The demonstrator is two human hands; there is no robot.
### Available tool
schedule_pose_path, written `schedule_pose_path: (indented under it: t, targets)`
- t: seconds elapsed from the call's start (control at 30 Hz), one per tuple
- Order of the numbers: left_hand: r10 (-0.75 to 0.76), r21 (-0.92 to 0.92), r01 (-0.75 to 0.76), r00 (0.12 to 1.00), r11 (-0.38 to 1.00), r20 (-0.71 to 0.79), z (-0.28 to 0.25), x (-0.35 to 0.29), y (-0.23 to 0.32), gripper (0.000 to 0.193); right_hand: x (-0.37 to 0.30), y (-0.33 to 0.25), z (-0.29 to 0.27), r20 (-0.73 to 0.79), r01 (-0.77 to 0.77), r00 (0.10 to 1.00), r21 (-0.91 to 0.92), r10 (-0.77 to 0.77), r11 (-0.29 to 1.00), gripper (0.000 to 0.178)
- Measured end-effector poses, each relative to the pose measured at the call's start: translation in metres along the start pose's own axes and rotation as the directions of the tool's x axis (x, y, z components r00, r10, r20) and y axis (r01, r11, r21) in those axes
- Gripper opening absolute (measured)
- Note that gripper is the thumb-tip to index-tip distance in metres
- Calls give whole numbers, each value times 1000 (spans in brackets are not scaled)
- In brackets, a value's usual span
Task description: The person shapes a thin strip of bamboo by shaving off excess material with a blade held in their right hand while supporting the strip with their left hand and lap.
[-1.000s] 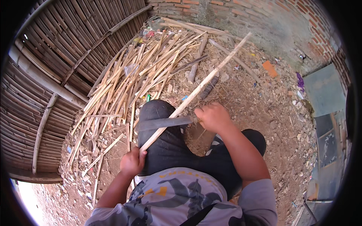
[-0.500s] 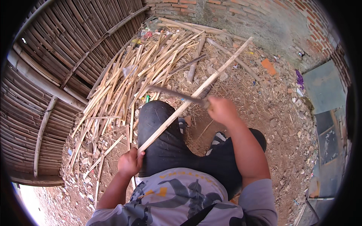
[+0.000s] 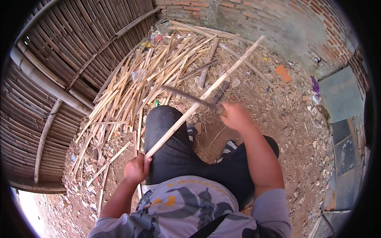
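Note:
A long pale bamboo strip (image 3: 170, 132) slants across my right-leaning view, from my left hand up to the far right. My left hand (image 3: 137, 168) is closed around its near end beside my left thigh. In my right hand (image 3: 235, 116) is the handle of a machete (image 3: 186, 94). Its dark blade points to the far left and crosses the strip beyond my knee, slightly blurred. A dark ribbed piece of wood (image 3: 221, 92) shows just right of the strip; whether the two touch, I cannot tell.
A heap of split strips (image 3: 158, 67) lies at the far left, beside a bamboo-slat wall (image 3: 47, 99). Several poles (image 3: 206, 65) rest near the brick wall (image 3: 258, 16). Rubble covers the ground (image 3: 293, 158). Grey panels (image 3: 340, 93) lean at the right.
The machete's blade has swung a little, its tip shifting slightly right. The strip's far end has moved slightly left and away. Both hands keep their hold.

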State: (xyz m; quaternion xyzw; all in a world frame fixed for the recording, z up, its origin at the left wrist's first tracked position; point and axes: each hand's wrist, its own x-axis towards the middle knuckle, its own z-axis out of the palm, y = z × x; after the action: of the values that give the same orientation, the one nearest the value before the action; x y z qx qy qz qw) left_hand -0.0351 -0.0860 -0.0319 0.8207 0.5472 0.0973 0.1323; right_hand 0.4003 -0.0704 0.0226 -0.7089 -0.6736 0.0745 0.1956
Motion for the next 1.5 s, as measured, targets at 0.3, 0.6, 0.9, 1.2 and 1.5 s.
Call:
schedule_pose_path:
  t: [0.3,0.6,0.9,1.2,1.5]
  targets:
    - [19,22,-18,999,1000,-40,11,8,-13,36,30,83,2,-291,-348,868,219,401,912,31]
    - [30,112,-31,1000,993,10,-7,9,-5,37,7,23,5,-55,-176,982,51,178,983,23]
    - [29,61,-30,1000,998,9,-4,8,-13,38,15,45,-7,-12,-228,973,154,232,961,22]
    - [33,89,-33,999,996,1,-9,8,-10,36,5,24,4,-16,-69,997,46,70,997,28]
    - [-2,90,-5,997,996,75,-29,14,5,37,17,48,-8,23,-250,968,42,250,967,24]
